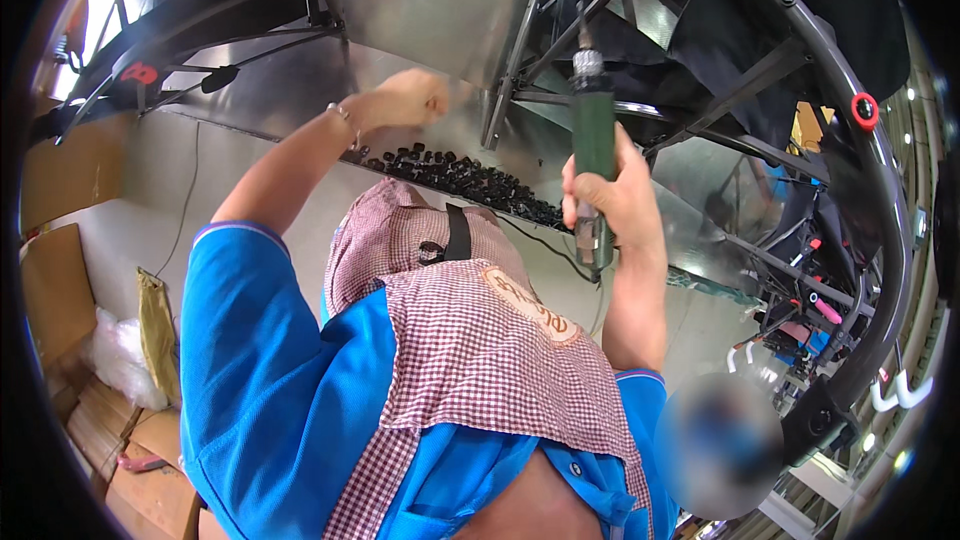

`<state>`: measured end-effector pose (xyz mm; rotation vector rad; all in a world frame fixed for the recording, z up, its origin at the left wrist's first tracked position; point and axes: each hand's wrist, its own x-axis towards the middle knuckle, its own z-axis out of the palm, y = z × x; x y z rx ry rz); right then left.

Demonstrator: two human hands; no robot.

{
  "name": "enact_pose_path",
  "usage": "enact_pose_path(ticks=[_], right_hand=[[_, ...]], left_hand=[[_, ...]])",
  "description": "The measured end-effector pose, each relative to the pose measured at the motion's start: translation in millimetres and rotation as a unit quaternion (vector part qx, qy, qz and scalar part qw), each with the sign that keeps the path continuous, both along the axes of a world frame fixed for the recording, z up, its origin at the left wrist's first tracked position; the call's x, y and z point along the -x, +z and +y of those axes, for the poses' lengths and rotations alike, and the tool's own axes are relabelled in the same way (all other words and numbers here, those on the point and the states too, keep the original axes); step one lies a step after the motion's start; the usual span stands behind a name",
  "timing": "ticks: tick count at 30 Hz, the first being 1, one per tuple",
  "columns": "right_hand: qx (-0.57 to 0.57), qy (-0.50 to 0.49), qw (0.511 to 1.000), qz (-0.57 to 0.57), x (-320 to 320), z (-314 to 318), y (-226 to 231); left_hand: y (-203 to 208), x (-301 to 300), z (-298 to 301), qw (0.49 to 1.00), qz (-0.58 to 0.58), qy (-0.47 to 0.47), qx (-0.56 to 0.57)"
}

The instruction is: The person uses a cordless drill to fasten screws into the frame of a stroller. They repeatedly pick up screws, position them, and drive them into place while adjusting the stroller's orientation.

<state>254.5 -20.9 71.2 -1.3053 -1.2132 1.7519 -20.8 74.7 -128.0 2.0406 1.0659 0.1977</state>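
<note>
In my right hand [625, 190] is a green electric screwdriver [594, 130], held upright with its bit pointing away from me. My fingers wrap its body, and a cable hangs from its lower end. My left hand [412, 98], with a bracelet at the wrist, is raised over the metal worktable [410, 15]. Its fingers are curled closed, and whatever they hold is too small to make out. Between my hands, a heap of small black parts [470, 180] lies along the table's near edge. Beyond the screwdriver stands a dark tubular frame [640, 105] with black fabric.
Another dark frame with fabric [230, 40] stands at the far left. A thick curved tube [835, 60] with a red ring arches over the right side. Cardboard boxes [150, 480] and a clear plastic bag [120, 360] are at the lower left. Another person [720, 445] is at the lower right.
</note>
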Motion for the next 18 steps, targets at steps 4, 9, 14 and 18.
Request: enact_pose_path(ticks=[4,9,14,18], right_hand=[[0.013,0.016,1.0,0.013,3,-11,-25],[0.032,0.041,0.999,0.004,8,-19,-32],[0.048,0.072,0.994,-0.074,15,-44,-41],[0.018,0.093,0.99,-0.104,16,-50,-44]], left_hand=[[-45,18,-37,0.993,-0.058,-0.06,-0.079],[-67,10,-37,0.995,-0.079,-0.013,-0.061],[-5,-9,-21,0.706,-0.532,0.199,0.423],[50,-26,-22,0.609,-0.615,0.196,0.46]])
